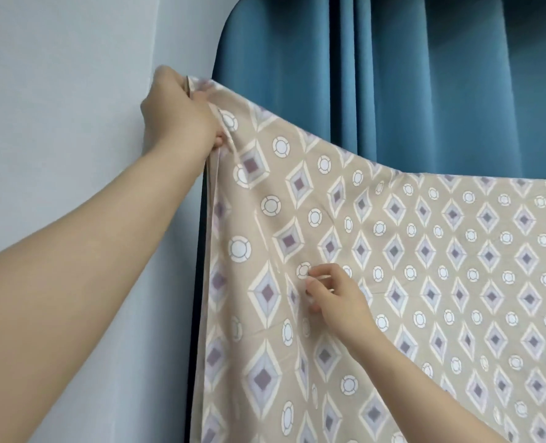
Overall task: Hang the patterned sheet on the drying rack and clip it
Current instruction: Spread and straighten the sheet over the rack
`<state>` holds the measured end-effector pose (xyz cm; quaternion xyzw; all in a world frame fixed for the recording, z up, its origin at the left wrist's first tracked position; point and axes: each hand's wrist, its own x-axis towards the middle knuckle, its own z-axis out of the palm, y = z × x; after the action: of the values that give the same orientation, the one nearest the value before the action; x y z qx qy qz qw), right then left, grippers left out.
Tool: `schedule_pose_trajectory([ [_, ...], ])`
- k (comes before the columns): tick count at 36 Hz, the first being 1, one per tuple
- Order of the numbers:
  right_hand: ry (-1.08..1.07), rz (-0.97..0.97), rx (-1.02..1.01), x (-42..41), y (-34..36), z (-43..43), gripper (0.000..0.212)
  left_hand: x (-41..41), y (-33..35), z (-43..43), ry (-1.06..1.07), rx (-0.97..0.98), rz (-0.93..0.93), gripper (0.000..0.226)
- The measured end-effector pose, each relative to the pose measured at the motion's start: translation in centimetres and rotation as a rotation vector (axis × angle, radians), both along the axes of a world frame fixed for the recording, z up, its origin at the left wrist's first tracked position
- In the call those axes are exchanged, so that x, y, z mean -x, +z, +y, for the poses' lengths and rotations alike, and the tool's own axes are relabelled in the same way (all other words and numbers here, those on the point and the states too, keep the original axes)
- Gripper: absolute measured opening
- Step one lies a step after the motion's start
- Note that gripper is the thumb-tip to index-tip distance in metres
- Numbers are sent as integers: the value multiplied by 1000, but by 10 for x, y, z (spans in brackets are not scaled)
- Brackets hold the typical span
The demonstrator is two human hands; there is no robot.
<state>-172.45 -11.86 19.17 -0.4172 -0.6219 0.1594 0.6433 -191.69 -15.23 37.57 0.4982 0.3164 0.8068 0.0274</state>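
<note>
A beige sheet [425, 282] printed with purple diamonds and white rings hangs in front of me, filling the lower right of the view. My left hand [179, 113] is raised high and grips the sheet's upper left corner, lifting it above the sagging top edge. Lower down, my right hand [335, 298] touches the front of the sheet with curled fingers and seems to pinch a small fold of cloth. The rack's rail is hidden behind the fabric; only a dark upright [201, 225] shows along the sheet's left edge. No clip is visible.
A teal curtain [425, 91] hangs behind the sheet across the upper right. A pale grey wall [57, 123] fills the left side, close to my raised left arm.
</note>
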Motion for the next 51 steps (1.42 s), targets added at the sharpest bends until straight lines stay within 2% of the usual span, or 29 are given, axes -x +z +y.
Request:
schedule_pose_trajectory([
  [4,7,8,-14,-5,2,-4,7,-7,-15,12,-1,44,26,5],
  [7,-7,9,2,-11,-2,-4,6,3,-21,28,74,51,-30,34],
  [8,-12,11,10,-13,-5,-3,6,4,-23,32,77,56,-37,35],
  [11,-34,-12,51,-18,-13,-2,4,-2,-33,42,62,82,-7,15],
  [19,-84,-39,127,-34,-34,4,10,-21,-83,74,236,-41,269,21],
  [21,-102,-48,156,-40,-42,5,8,-21,-100,96,325,-8,426,30],
  [25,-138,-65,200,-55,-57,7,8,-20,-132,130,576,247,802,82],
  [29,-174,-52,238,-67,-69,8,10,-21,-158,150,699,471,1010,97],
  [31,-178,-46,251,-71,-75,7,9,-26,-172,161,539,649,1034,101],
  [34,-196,-35,264,-79,-84,4,4,-38,-195,168,102,960,920,110],
  [37,-225,-27,286,-90,-95,0,10,-61,-223,167,-100,1141,1042,103],
  [39,-235,-4,310,-97,-102,-4,13,-80,-237,163,-226,1168,1044,86],
  [41,-244,27,325,-103,-109,-8,12,-101,-248,160,-371,1145,1030,57],
  [42,-252,34,330,-106,-112,-10,10,-112,-255,160,-444,1127,1003,50],
  [46,-286,40,372,-118,-126,-18,6,-151,-272,155,-618,1043,877,54],
  [51,-338,58,397,-130,-140,-30,7,-181,-285,135,-871,1037,685,44],
])
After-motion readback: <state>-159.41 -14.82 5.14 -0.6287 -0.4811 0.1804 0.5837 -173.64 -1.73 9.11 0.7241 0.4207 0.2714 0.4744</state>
